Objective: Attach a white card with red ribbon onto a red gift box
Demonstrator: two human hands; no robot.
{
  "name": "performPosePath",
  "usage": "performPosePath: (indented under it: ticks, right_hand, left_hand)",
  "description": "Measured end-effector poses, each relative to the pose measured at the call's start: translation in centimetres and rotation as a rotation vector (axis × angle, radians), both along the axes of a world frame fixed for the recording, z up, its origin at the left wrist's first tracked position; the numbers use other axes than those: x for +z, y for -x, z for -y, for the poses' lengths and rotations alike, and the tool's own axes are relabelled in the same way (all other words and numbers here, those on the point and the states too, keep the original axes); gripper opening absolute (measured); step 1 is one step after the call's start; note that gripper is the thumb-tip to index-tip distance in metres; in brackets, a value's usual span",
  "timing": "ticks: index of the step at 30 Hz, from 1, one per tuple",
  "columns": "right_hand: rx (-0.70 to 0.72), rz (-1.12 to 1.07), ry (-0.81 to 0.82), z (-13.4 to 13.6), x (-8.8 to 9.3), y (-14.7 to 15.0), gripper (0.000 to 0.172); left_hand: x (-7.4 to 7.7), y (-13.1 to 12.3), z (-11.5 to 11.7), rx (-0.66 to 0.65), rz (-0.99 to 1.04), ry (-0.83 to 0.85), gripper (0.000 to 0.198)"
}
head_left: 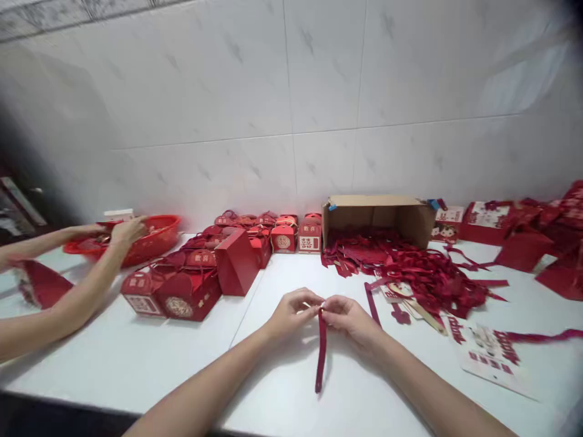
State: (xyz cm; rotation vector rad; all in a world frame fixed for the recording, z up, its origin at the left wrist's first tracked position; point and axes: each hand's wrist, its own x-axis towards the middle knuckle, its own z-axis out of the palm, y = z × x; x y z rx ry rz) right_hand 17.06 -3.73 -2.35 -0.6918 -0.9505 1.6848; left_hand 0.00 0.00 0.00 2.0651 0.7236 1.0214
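Note:
My left hand (298, 311) and my right hand (344, 315) meet above the white table, fingertips pinched together at one spot. Between them they grip the upper end of a dark red ribbon (322, 352), whose free end hangs down toward me. A tiny white bit shows at the pinch, too small to make out. Just right of my right hand, a heap of red ribbons (428, 276) spills from a cardboard box (380, 201) lying on its side. Printed cards (489, 358) lie on the table beyond my right wrist.
Rows of red gift boxes (191, 291) stand at left centre against the tiled wall. At far left, another person's hands (130, 230) work over a red plastic basket (168, 233). More red boxes and bags (523, 249) sit along the right side of the white table (273, 406).

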Motion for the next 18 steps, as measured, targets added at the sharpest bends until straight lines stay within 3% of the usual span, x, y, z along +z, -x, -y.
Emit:
performPosePath:
  ticks: [7,18]
  right_hand:
    - [0.052,-0.018,0.067,0.05,0.29,-0.69,0.028]
    - [0.061,-0.048,0.106,0.1,0.63,-0.62,0.029]
  left_hand:
    - [0.76,0.04,0.54,0.0,-0.011,-0.265,0.016]
    - [0.83,-0.14,0.6,-0.015,-0.019,-0.328,0.01]
